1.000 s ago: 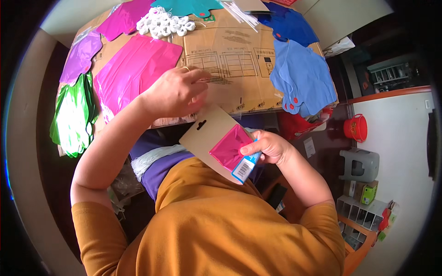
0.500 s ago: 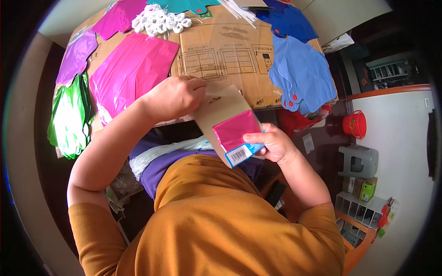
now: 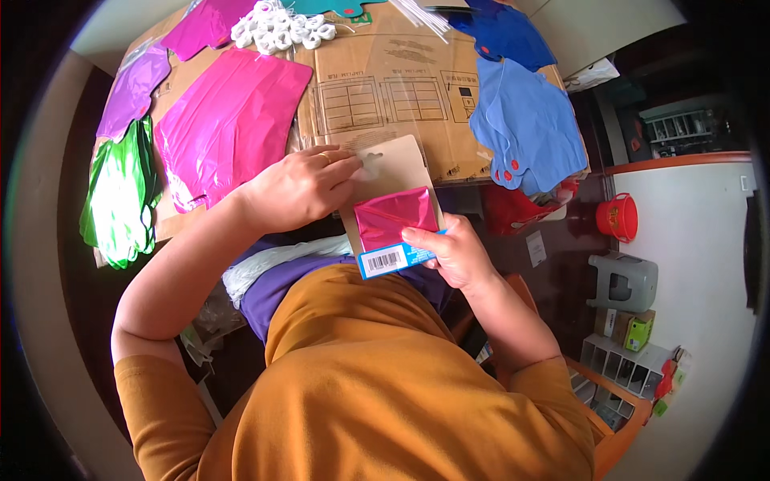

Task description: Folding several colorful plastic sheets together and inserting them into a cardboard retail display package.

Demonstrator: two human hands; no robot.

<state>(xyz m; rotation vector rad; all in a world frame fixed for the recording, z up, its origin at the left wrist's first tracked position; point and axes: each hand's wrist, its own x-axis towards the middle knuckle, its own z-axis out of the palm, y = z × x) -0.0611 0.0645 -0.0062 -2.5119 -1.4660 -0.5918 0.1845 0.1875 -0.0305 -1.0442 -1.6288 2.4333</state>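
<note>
My right hand (image 3: 451,250) grips the lower right corner of a brown backing card (image 3: 391,178) that carries a folded pink foil piece (image 3: 395,216) and a blue barcode strip (image 3: 391,260). My left hand (image 3: 298,188) lies over the card's upper left edge, its fingertips touching the card near the hang hole. The card is held above my lap, just in front of the flattened cardboard sheet (image 3: 393,88) that covers the table.
On the cardboard lie a large pink foil sheet (image 3: 228,120), purple foil (image 3: 132,84), green foil (image 3: 120,192), white plastic rings (image 3: 281,28) and blue balloons (image 3: 529,120). A red bucket (image 3: 619,216), a grey stool (image 3: 622,280) and a small shelf (image 3: 622,361) stand at right.
The card has been raised and turned more upright toward the table edge. My left hand has come off the cardboard sheet and now rests on the card's top edge.
</note>
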